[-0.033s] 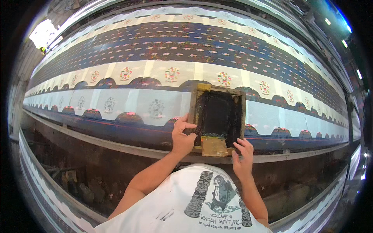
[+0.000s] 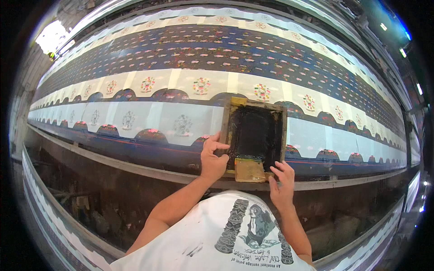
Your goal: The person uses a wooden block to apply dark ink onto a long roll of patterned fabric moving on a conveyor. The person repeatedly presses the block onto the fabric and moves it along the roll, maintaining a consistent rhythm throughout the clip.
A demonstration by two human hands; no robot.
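A wooden-framed printing screen (image 2: pixel 284 131) with a dark, ink-stained middle lies over the pale blue cloth panels at the near side of a long table. My left hand (image 2: pixel 214 158) grips its left rail, the index finger reaching over the wood. At the near right corner, my right hand (image 2: pixel 282 183) holds the frame with bent fingers. A flat tan squeegee (image 2: pixel 250 170) rests against the near end of the screen, between my hands, and neither hand touches it. The cloth directly under the screen is hidden.
Left of the screen, blue panels carry grey round prints (image 2: pixel 182 125). Farther back, cream panels bear multicoloured round motifs (image 2: pixel 261 92), followed by dark patterned cloth (image 2: pixel 190 49). A metal rail (image 2: pixel 135 169) runs along the table's near edge. More printed cloth (image 2: pixel 58 230) lies at the lower left.
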